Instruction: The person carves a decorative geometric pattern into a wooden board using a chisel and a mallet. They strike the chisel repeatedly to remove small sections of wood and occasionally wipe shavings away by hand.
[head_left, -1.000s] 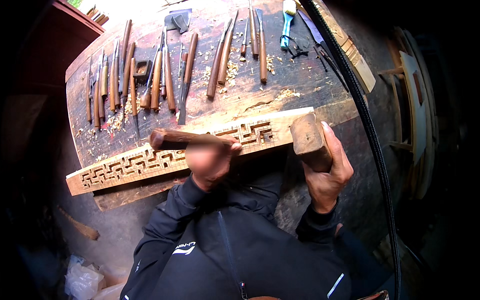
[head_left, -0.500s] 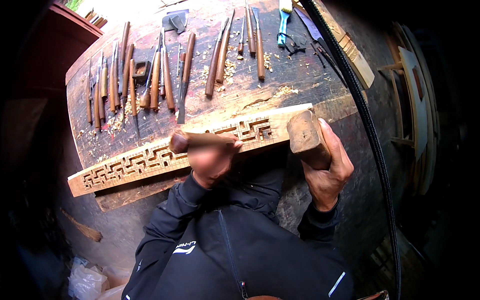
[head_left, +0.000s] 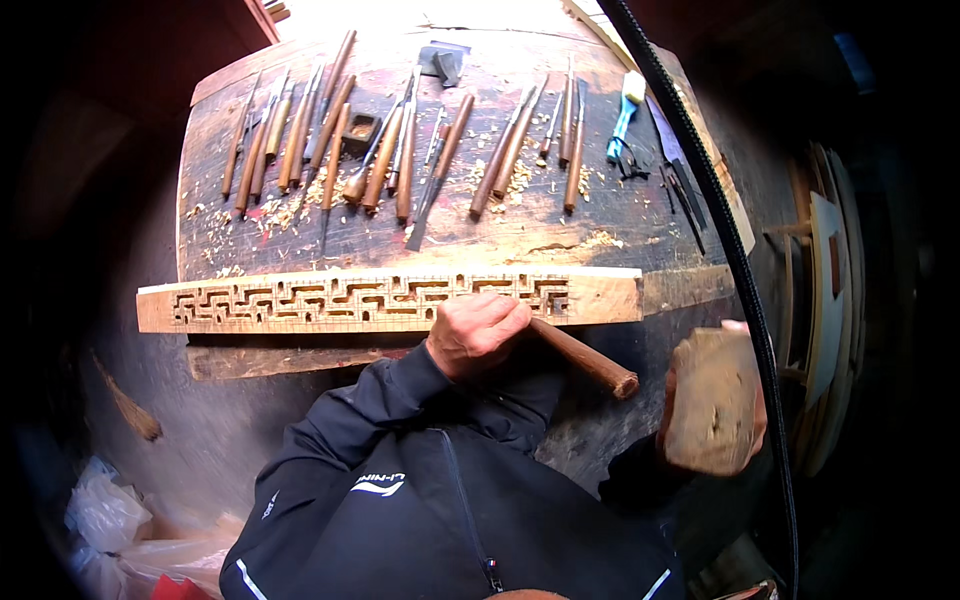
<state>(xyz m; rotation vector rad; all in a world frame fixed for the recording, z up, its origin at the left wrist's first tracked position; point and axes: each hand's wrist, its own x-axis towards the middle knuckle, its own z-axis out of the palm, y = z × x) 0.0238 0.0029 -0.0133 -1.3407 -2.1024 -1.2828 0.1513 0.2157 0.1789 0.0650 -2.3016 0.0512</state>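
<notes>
Just beyond the left hand [head_left: 478,332], the carved board [head_left: 388,300] lies crosswise, its near edge partly hidden by the knuckles. The tool handle [head_left: 588,361], earlier pointing left, now slants rightward from that hand; this seems to present its butt end to the wooden block [head_left: 712,405]. The left fist wraps the handle, back upward. The right hand [head_left: 759,418], lower and well apart, grasps the block.
</notes>
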